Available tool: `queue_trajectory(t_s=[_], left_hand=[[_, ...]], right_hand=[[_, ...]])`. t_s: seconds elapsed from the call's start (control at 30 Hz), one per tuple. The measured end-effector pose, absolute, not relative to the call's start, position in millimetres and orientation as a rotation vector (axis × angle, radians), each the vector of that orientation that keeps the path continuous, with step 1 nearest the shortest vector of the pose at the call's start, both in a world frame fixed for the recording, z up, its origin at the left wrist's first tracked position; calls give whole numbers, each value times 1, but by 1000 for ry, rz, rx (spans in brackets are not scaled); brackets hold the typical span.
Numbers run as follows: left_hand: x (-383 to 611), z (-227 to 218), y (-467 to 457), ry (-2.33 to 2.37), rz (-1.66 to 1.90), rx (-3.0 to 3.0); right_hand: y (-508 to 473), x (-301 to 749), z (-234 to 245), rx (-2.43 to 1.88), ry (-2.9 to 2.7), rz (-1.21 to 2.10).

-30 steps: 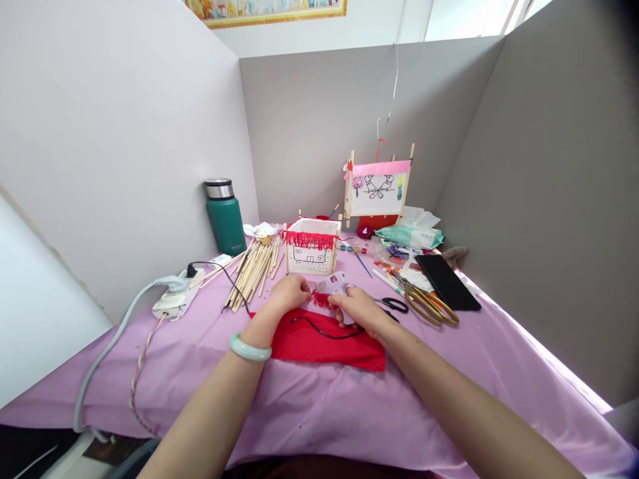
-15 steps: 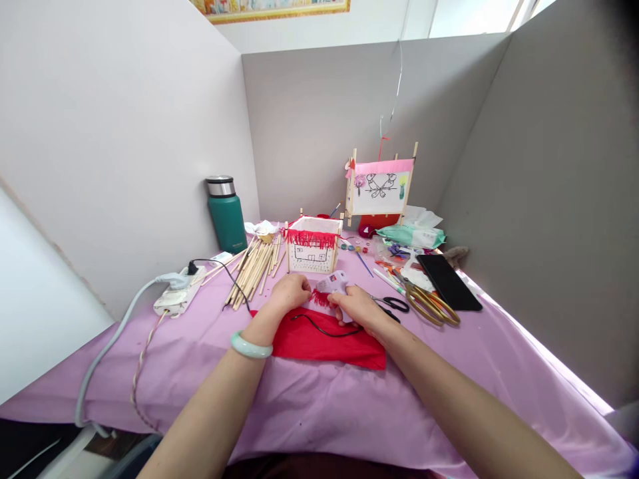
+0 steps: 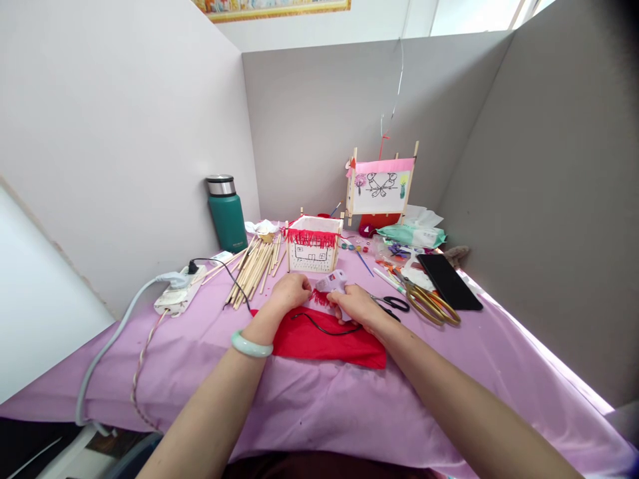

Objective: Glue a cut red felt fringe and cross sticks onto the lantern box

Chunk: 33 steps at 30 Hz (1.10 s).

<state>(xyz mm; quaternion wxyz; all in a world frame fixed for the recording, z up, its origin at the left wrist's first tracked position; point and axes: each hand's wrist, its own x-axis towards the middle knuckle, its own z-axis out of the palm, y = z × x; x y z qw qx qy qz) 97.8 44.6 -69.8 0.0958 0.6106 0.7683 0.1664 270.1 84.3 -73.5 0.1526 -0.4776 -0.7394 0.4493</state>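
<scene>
My right hand (image 3: 355, 305) is wrapped round a pale lilac hot glue gun (image 3: 331, 281), whose nozzle points left toward my other hand. A black cord runs from the gun across a piece of red cloth (image 3: 324, 340) lying under my wrists. My left hand (image 3: 292, 291), with a pale green bangle on the wrist, is closed in a pinch at the left end of a strip of red fringe (image 3: 318, 299). Most of that strip lies below the gun. Just beyond both hands stands a small stick-framed lantern (image 3: 313, 255) with a drawn house and red fringe along its top.
Wooden sticks (image 3: 257, 269), a power strip (image 3: 178, 293) and a green bottle (image 3: 227, 214) are on the left. To the right lie black-handled scissors (image 3: 396, 304), gold scissors (image 3: 432, 303) and a phone (image 3: 449, 282). A second lantern (image 3: 382, 189) hangs at the back.
</scene>
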Motion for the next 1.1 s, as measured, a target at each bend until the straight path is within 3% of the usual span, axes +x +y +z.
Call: queue_trajectory(t_s=[0.77,1.1], left_hand=[[98,-70,44,2283,498,1803],[99,-69,44,2276,506,1799]], right_hand=[[82,269,-71,-1385,-2174,1158],[83,276,-73,-1368,-2071,1310]])
